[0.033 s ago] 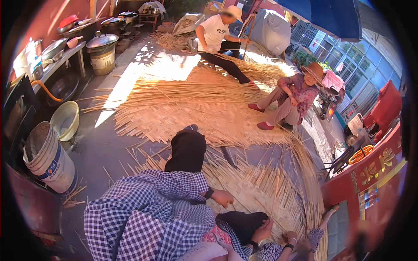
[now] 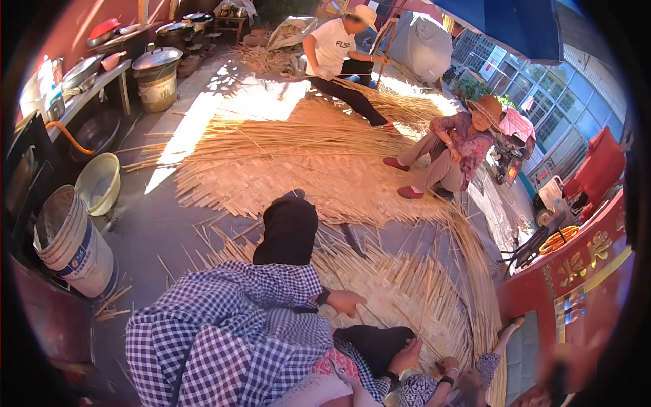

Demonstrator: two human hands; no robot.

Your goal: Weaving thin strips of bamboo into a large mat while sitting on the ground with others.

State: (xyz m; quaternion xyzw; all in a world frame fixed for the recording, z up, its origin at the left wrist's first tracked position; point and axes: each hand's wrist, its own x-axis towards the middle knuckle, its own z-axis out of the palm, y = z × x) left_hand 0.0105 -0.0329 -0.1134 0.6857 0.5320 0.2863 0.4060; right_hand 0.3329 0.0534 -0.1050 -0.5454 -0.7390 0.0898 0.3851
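A half-woven mat of pale split cane or reed strips (image 2: 386, 281) spreads over the ground before me, its long loose ends fanning outward. My left hand (image 2: 344, 302), below a checked sleeve and a dark wristband, is low over the weave with its fingers closed on a thin strip. Nearer to me, beside my bent dark-clad knee (image 2: 373, 342), my right hand (image 2: 405, 355) pinches a narrow strip (image 2: 427, 298) that slants up from the fingertips. A co-worker's hand (image 2: 447, 367), with a bracelet and dark wristband, is at the mat's edge just right of mine.
Beyond lies a larger woven mat (image 2: 298, 183) with long strips piled across it. One person sits at its right; another in a white shirt handles strips behind. A white bucket (image 2: 78, 247) and pale basin (image 2: 100, 183) stand left; a red panel (image 2: 590, 261) stands right.
The whole view has shifted slightly, moving the scene a little up and left. Both my hands stay in nearly the same places over the mat.
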